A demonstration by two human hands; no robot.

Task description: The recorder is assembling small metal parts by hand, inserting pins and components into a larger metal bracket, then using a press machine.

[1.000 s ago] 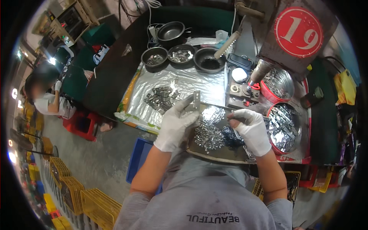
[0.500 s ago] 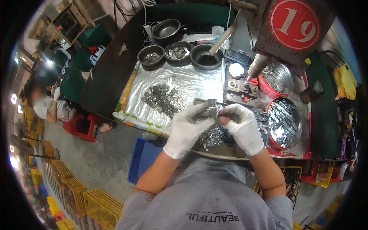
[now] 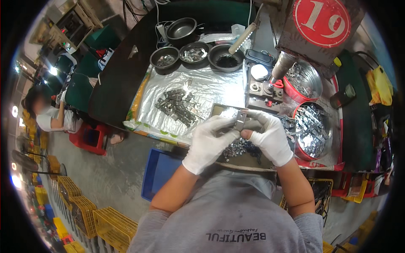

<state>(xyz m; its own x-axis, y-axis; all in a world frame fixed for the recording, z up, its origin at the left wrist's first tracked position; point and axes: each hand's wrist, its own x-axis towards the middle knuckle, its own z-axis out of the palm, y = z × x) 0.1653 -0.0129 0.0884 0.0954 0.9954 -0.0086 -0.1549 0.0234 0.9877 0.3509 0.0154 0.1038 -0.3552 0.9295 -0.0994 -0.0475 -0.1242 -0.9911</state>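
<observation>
A small flat metal bracket [image 3: 241, 119] with holes stands nearly upright between my gloved hands. My left hand [image 3: 209, 141] pinches it from the left between thumb and fingers. From the other side my right hand [image 3: 272, 137] closes on it, its thumb tip bare of the white glove. Under my hands lies a shallow tray [image 3: 253, 163] with a heap of small shiny metal parts [image 3: 236, 149], partly hidden by the hands. Left of them, a loose pile of metal strips [image 3: 175, 106] rests on the silver sheet [image 3: 156, 86].
A press [image 3: 282, 69] with a metal die block [image 3: 263, 90] stands beyond my right hand. Red-rimmed tins [image 3: 300, 157] of metal parts sit at the right. Dark bowls [image 3: 164, 63] line the back, one with a brush [image 3: 243, 39]. A person [image 3: 55, 114] sits far left.
The bracket has shifted slightly right and tilted. My right fingers, earlier just beside it, now meet it. My left hand has moved a little right with it.
</observation>
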